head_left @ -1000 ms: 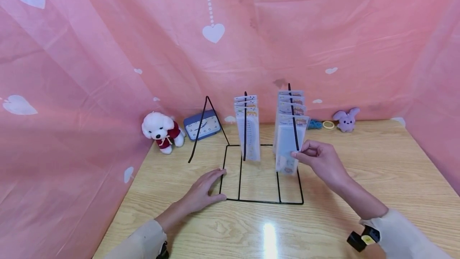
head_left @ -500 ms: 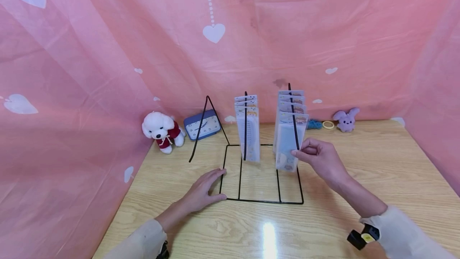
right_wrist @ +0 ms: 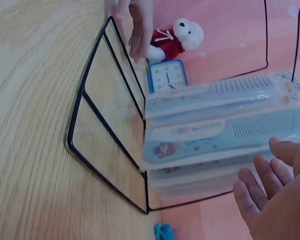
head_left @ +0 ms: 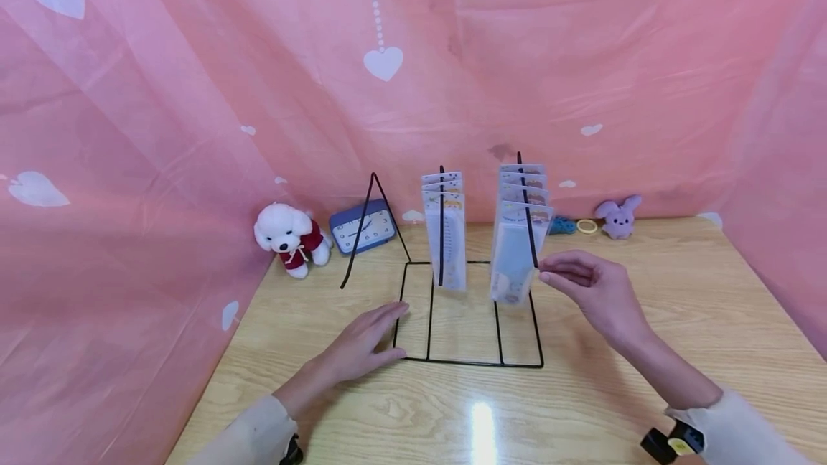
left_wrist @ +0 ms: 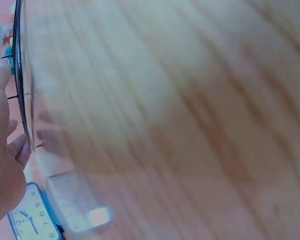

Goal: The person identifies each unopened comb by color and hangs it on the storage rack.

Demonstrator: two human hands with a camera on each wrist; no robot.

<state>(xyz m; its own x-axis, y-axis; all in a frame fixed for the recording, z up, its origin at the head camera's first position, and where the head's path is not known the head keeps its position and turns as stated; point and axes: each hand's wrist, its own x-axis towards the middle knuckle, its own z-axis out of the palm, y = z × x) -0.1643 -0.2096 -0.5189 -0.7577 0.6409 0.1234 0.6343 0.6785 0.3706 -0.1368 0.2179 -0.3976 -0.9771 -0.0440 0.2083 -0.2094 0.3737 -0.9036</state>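
**Pinning the rack, hand just off the packet**

Pressed the left hand [head_left: 362, 346] flat, fingers straight, on the near-left corner of the black wire display rack [head_left: 465, 362], holding its base down on the pale wooden table [head_left: 646, 350]. Held the right hand [head_left: 597, 293] spread and relaxed just beside the clear plastic comb packet with a cartoon card [head_left: 513, 264], gripping nothing. Looked apart from the packet in the right wrist view. Hung that packet front-most on the rack's right prong, slightly tilted, its lower edge above the base wires, with more of its kind behind. Showed a second row of clear comb packets [head_left: 444, 239] on the middle prong, well apart from either hand.

Judged best done by:
- Resting weight on the base corner, so the light frame could neither tip nor slide.
- Drawing the fingers off sideways rather than forward, to avoid dragging the packet along the prong.
- Letting any swing die before touching more.

Risked otherwise a packet slipping off the open prong tip.

Ranged along the table's far edge, before the pink heart-printed curtain [head_left: 194, 92]: a white plush dog in a red top [head_left: 287, 235], a blue square clock [head_left: 363, 229] and a small purple plush rabbit [head_left: 617, 215].
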